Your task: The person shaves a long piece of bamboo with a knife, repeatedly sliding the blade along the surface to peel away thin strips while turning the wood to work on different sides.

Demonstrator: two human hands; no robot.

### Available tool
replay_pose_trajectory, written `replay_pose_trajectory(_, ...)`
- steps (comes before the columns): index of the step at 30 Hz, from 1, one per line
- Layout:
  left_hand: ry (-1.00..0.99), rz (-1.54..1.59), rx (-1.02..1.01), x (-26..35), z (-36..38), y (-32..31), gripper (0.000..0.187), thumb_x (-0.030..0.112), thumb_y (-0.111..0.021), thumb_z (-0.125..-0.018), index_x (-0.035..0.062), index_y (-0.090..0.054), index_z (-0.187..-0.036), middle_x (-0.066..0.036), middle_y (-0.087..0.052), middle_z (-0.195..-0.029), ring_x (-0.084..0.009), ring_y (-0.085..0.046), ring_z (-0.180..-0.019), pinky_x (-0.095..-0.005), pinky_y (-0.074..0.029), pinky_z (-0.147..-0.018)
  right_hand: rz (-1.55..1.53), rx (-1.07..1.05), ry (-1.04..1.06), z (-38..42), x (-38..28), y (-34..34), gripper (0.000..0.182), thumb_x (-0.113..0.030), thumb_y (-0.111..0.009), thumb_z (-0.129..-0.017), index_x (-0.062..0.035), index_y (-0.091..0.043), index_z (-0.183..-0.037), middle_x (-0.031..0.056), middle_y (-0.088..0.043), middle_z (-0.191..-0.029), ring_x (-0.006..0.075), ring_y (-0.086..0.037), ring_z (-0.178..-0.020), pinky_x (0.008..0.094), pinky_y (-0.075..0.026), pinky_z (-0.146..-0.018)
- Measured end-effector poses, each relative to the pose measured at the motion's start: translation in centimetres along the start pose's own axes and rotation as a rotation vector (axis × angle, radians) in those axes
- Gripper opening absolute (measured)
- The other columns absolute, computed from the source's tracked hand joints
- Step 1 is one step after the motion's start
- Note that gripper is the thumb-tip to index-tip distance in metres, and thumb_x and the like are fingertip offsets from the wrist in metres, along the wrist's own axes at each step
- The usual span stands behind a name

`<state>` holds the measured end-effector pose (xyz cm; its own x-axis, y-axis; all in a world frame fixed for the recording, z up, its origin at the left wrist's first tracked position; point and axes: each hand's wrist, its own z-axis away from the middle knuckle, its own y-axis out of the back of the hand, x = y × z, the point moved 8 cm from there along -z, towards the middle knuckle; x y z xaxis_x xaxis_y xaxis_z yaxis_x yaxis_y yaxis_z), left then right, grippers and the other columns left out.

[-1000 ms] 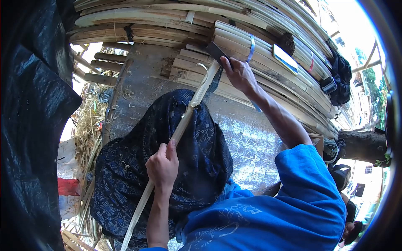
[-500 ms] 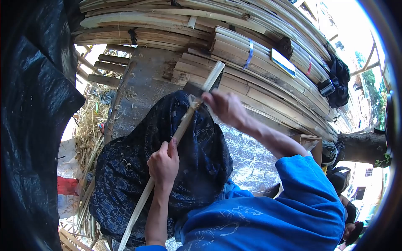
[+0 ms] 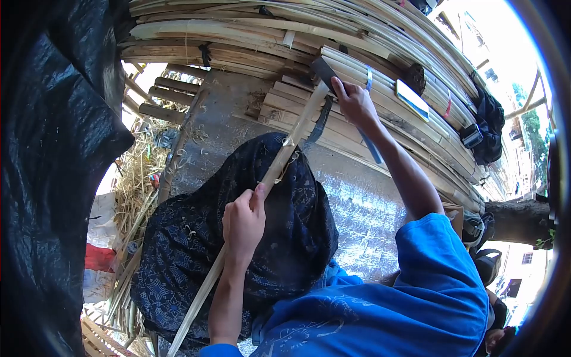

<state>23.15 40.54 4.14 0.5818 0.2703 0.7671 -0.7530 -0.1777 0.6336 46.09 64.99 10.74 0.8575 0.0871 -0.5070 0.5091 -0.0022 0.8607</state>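
My left hand [image 3: 244, 220] is closed around a long pale bamboo strip [image 3: 205, 291], which slants over my cloth-covered knee from the lower left toward the upper middle. Up at the strip's far end, my right hand [image 3: 357, 106] grips a knife with a broad dark blade [image 3: 324, 71]. The blade lies across the strip near its tip; the handle is hidden in my fingers. Thin curled shavings [image 3: 289, 143] cling to the strip at mid-length. Beneath it, a dark blue patterned cloth [image 3: 178, 268] drapes over my legs.
Bundles of split bamboo [image 3: 410, 134] are stacked ahead, with a phone-like white and blue object [image 3: 411, 100] on top. A shiny silver sheet [image 3: 363, 220] covers the ground. Black plastic sheeting [image 3: 47, 178] hangs at left, beside scattered straw-like shavings [image 3: 140, 172].
My right hand and the knife have moved up and away along the bamboo strip, from over the knee to the far end. My left hand keeps its grip on the strip.
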Motion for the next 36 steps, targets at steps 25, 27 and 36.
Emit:
replay_pose_trajectory(25,0.212,-0.21,-0.026,-4.7,4.6,1.3,0.056,0.038,-0.026,-0.101,0.0005,-0.066,-0.087,-0.024,-0.065,-0.073,-0.0424,-0.065,-0.075,-0.0499,-0.051,-0.069,0.264,0.004,0.111,-3.8,-4.8,-1.7,0.071,-0.056,-0.027,-0.097,0.0008,-0.065,-0.078,0.0272,-0.064,-0.08,0.044,-0.062,-0.082,0.0519,-0.047,-0.076)
replay_pose_trajectory(27,0.207,-0.194,-0.025,-4.7,4.4,0.9,0.056,0.037,-0.025,-0.101,0.0001,-0.066,-0.089,-0.024,-0.066,-0.073,-0.0419,-0.065,-0.076,-0.0495,-0.052,-0.071,0.333,0.044,0.128,-3.9,-5.8,-1.0,0.071,-0.054,-0.025,-0.097,0.0011,-0.067,-0.079,0.0277,-0.064,-0.081,0.0444,-0.062,-0.082,0.0527,-0.048,-0.077)
replay_pose_trajectory(36,0.199,-0.183,-0.015,-5.0,4.1,0.8,0.055,0.038,-0.028,-0.101,0.0019,-0.067,-0.088,-0.022,-0.065,-0.068,-0.0403,-0.066,-0.07,-0.0475,-0.053,-0.067,0.345,0.022,0.193,-3.7,-4.9,-3.2,0.07,-0.052,-0.026,-0.097,0.0007,-0.067,-0.077,0.0279,-0.063,-0.075,0.046,-0.063,-0.076,0.0529,-0.049,-0.072)
